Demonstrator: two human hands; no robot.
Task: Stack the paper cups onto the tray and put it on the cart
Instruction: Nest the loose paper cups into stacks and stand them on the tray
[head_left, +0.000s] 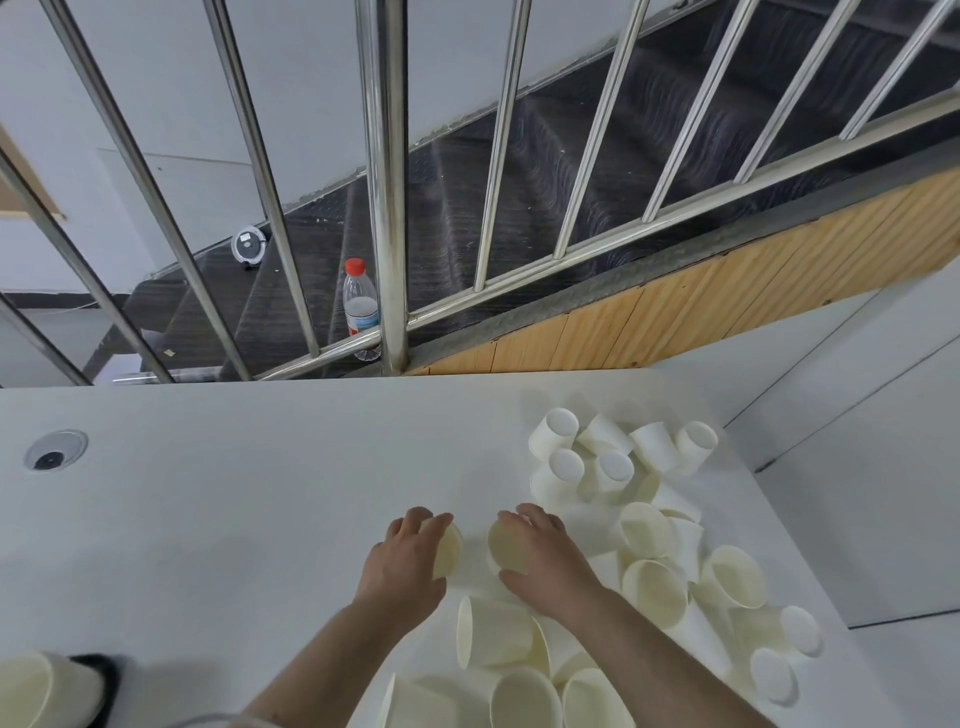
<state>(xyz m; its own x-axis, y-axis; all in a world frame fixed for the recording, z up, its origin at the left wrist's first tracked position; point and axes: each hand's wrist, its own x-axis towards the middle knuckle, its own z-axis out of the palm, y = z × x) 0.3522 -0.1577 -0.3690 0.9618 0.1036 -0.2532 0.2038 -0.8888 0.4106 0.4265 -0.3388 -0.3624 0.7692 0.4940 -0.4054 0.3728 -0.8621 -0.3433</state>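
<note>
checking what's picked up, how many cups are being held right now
2: one cup in the left hand, one cup in the right hand, open ends facing each other.

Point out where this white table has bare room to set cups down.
The table is bare across its left and middle, between the round grommet and the left hand, back to the far edge. The right side and near edge, around the right hand, are crowded with loose paper cups.

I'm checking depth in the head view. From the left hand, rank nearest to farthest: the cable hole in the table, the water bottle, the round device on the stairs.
From the left hand:
1. Cable hole, far left on the table.
2. Water bottle, beyond the table edge, by the railing.
3. Round device, up-left on the stairs.
</note>
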